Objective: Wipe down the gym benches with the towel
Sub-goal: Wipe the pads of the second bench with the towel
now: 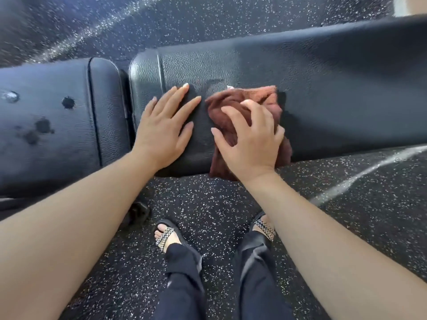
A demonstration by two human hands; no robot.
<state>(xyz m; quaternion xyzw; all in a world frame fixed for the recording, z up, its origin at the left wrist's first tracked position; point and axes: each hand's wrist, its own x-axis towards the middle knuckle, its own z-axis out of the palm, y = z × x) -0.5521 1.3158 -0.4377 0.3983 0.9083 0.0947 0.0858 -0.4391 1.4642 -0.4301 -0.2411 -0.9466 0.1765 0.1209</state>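
While you lean over it: the long bench pad [312,88] runs left to right across your view, its rounded end toward your left and its far end rising off the upper right.
Long axis: crosswise to your body, so your arms reach over its short width.
Seat pad: a second, shorter seat pad [50,125] sits end to end with the long one on your left, a narrow gap between them; it carries a few dark wet-looking spots and small worn marks.
Towel: the brown towel [233,107] lies bunched on the long pad near its left end, crumpled with no clear long side, its lower edge hanging over the near rim.
Right hand: your right hand [249,144] rests on top of the towel, fingers spread and curled down into the folds, pressing the cloth against the vinyl rather than pinching it.
Left hand: your left hand [166,125] lies flat and open on the bare pad just beside the towel, fingers extended and pointing up and to the right, holding nothing.
Floor: black speckled rubber floor [208,204] under your sandalled feet [165,234].
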